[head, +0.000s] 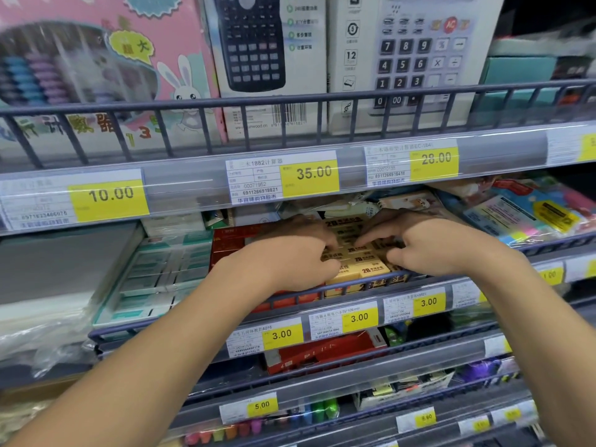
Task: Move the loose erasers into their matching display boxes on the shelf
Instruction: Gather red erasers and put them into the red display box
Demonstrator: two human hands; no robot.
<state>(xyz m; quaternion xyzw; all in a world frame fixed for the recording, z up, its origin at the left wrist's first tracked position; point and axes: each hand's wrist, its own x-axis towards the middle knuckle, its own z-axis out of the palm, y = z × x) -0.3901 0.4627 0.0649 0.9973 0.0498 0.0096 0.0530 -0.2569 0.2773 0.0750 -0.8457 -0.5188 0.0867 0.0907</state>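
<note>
Several yellow 2B erasers [371, 268] lie packed in a yellow display box [364, 287] on the second shelf, behind the wire rail. Both of my hands are on them. My left hand [290, 256] rests over the left part of the erasers, fingers curled down onto them. My right hand [425, 245] sits over the right part with its fingers bent and the tips touching the erasers. Whether either hand pinches a single eraser is hidden by the fingers. A red display box [227, 246] stands just left of the yellow one.
A teal and white box of erasers [154, 275] lies left of the red box. Calculator boxes [267, 59] fill the upper shelf. Packaged stationery [532, 211] crowds the right. Wire rails [354, 285] and price tags [359, 317] front each shelf; markers [258, 427] lie below.
</note>
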